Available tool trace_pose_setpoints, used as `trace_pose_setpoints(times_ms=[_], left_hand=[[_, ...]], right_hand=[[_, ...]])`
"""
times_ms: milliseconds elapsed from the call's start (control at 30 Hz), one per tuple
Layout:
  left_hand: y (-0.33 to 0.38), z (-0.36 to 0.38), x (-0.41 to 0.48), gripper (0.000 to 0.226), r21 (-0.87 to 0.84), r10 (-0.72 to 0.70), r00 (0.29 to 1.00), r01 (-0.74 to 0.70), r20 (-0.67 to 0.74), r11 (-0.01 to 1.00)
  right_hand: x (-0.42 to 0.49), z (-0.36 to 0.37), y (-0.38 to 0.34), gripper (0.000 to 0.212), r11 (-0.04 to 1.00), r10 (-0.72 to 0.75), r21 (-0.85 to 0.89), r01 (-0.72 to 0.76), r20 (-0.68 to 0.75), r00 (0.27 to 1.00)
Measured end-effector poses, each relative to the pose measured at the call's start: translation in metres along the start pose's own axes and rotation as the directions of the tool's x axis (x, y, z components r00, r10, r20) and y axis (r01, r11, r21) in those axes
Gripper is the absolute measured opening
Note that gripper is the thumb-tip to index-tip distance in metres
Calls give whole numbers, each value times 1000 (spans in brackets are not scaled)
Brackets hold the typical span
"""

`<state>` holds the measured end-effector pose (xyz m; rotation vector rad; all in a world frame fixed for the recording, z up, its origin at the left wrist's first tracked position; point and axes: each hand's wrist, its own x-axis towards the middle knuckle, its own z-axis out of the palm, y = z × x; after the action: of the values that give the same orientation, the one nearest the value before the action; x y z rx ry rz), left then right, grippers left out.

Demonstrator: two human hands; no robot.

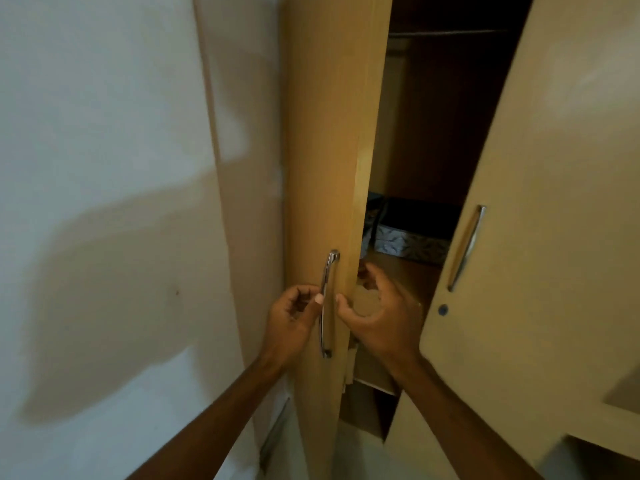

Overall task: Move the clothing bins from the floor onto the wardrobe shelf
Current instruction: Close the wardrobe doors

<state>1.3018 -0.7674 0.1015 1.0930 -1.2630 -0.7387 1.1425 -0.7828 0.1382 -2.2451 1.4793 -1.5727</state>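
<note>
Beside a pale wall (104, 150), patterned bins (408, 242) sit on the open wardrobe shelf (405, 277).

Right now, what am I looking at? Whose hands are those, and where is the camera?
There is no machine here, just a person. The camera sits on the person's head and looks forward and down, so you see their two arms reaching out as if they were your own. The person stands at a wardrobe. Its left door is partly open, and its right door is open too. The left hand is at the left door's metal handle, with the thumb against it. The right hand curves around that door's edge. I cannot tell if either hand really grips. Inside, on the shelf, stands a patterned cloth bin, with what looks like part of another beside it, behind the door. A clothes rail runs across the top.
</note>
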Motion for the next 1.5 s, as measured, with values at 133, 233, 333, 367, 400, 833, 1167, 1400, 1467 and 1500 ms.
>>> trace_pose_setpoints(times_ms=[133, 233, 333, 367, 400, 833, 1167, 1400, 1467, 1500], left_hand=[[-5, 42, 16, 16, -3, -7, 990, 8, 144, 1000], [-8, 75, 29, 16, -12, -8, 984, 10, 180, 1000], [-11, 100, 40, 17, -14, -18, 980, 21, 200, 1000], [-13, 108, 45, 18, -18, -28, 977, 33, 210, 999], [-15, 114, 49, 18, -22, -38, 976, 44, 213, 999], [-40, 184, 109, 18, 22, -70, 970, 67, 232, 998], [-47, 231, 155, 19, 82, -89, 975, 74, 205, 994], [-56, 250, 180, 18, 117, -65, 981, 44, 182, 992], [-57, 254, 185, 18, 135, -46, 983, 23, 176, 991], [-58, 255, 187, 18, 140, -41, 984, 17, 173, 990]], right_hand=[[12, -27, 33, 94, 947, -153, -300, 115, -105, 983], [26, -42, 60, 83, 804, -282, -560, 201, -62, 957], [38, -52, 79, 65, 713, -268, -672, 200, 2, 964], [43, -56, 87, 64, 698, -244, -692, 184, 12, 970], [46, -59, 93, 65, 684, -225, -708, 174, 22, 974], [92, -68, 173, 69, 686, -28, -720, 108, 122, 992], [131, -65, 219, 71, 739, 65, -672, 55, 152, 986], [145, -52, 232, 80, 722, 111, -692, -4, 110, 988], [147, -46, 233, 82, 717, 121, -697, -26, 88, 989], [148, -44, 234, 82, 716, 124, -697, -34, 79, 989]])
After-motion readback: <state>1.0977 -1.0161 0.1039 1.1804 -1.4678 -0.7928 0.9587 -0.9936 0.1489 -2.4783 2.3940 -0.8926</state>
